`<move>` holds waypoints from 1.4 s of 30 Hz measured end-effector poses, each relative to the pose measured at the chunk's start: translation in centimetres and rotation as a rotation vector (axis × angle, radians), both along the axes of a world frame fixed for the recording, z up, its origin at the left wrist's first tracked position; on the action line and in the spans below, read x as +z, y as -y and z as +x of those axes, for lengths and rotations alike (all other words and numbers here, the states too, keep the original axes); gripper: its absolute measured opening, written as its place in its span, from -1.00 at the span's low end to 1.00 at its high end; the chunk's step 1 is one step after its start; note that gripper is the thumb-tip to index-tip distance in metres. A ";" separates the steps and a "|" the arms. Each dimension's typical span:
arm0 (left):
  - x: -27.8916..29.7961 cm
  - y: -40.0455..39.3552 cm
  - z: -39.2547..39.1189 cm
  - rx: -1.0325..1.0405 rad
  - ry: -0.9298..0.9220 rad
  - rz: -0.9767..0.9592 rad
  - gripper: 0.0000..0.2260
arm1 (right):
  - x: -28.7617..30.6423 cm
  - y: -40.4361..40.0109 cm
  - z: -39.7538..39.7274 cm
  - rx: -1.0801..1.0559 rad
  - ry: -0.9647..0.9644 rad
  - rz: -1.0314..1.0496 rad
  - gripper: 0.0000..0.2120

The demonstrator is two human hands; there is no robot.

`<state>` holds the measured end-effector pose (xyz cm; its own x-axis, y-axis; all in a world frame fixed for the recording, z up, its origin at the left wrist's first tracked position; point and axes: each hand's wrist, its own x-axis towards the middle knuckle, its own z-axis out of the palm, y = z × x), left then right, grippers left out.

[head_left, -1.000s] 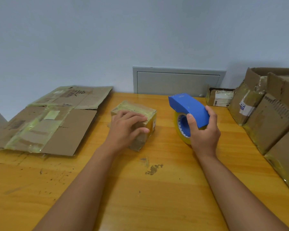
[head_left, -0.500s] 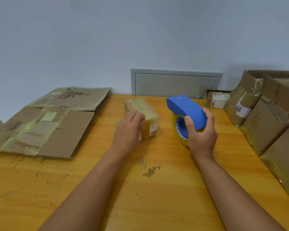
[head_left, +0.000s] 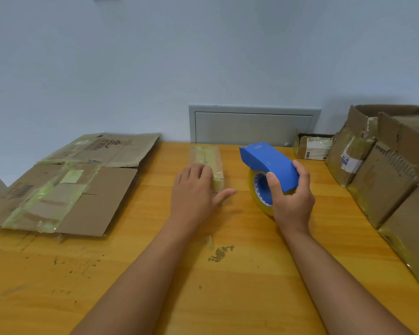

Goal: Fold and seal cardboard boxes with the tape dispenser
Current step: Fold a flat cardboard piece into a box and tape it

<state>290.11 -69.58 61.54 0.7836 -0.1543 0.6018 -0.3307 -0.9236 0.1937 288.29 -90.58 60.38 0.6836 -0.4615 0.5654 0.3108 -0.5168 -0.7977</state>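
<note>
1. Since the earlier frames, my left hand (head_left: 194, 192) has pushed the small taped box (head_left: 207, 163) away from me and turned it, so its long axis now points toward the wall instead of lying skewed across the table (head_left: 131, 274).
2. My left hand lies with fingers straight on the near end of the box and thumb spread to the right. It presses and steadies; it does not grip.
3. My right hand (head_left: 292, 199) has barely moved. Its fingers and thumb wrap around the blue tape dispenser (head_left: 269, 163), with the thumb on the side facing me and the fingers over the top edge.
4. I hold the dispenser just to the right of the box, apart from it, with the yellowish tape roll (head_left: 258, 189) below the blue housing. I cannot tell whether the roll touches the table.
5. Judgement: the box appears heavily taped already, so the push reads either as setting it aside as finished or as lining it up for one more strip.
6. Flattened cardboard (head_left: 65, 187) lies to the left, well apart from my hands. I judge it to be the stock for the next fold.
7. Folded boxes (head_left: 382, 180) are stacked at the right edge, and a small labelled box (head_left: 312, 147) sits at the back by the wall panel (head_left: 252, 126).
</note>
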 end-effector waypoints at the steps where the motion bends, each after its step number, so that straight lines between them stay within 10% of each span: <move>1: 0.0 0.6 0.0 0.035 0.009 0.020 -0.49 | -0.1 0.0 0.0 0.001 -0.001 -0.002 -0.26; 6: -0.1 -1.0 -0.1 0.033 0.049 -0.034 -0.78 | -0.2 0.1 0.0 -0.008 -0.012 -0.003 -0.31; 23: -0.2 -4.0 -0.2 0.009 -0.075 0.032 -0.67 | 0.0 0.1 -0.1 0.009 -0.004 0.027 -0.32; 29: -0.1 0.3 0.6 0.226 -0.121 0.003 -0.32 | 0.1 0.0 -0.2 0.020 0.004 0.038 -0.26; 42: -0.8 -3.1 -0.4 -0.298 -0.044 -0.306 -0.77 | 0.1 0.1 -0.3 0.018 -0.016 0.038 -0.33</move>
